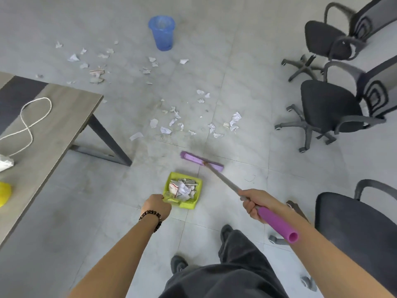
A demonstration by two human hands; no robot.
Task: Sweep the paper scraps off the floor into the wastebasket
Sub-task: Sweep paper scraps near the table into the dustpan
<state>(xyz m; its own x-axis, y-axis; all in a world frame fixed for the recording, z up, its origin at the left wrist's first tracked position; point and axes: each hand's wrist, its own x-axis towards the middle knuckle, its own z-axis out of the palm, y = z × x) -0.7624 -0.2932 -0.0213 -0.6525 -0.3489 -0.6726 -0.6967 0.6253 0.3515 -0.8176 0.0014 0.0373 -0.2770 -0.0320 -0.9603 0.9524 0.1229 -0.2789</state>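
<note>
Floor [247, 72] is bearing the bulk of the job; desk [53, 125] is standing to the left and chairs [328, 108] to the right, so the open lane is running straight ahead to the bin [161, 33], which is standing upright, well apart from the pan [183, 190]; whether anything is lying in it I cannot tell. Broom [202, 161] is resting head-down just beyond the pan's far right corner; right hand [254, 204] is wrapping round its shaft where grey is meeting purple. Pan is sitting flat on the tile, heaped with crumpled paper; left hand [156, 206] is curling round its near handle. Scraps [171, 123] are lying loose just ahead of the broom, with more scattered near the bin. Judging by that heap, the pan is wanting emptying before more goes in; carrying it level is looking wise; afterwards, short low strokes toward a lip pressed flat should be keeping light paper from skipping past.
</note>
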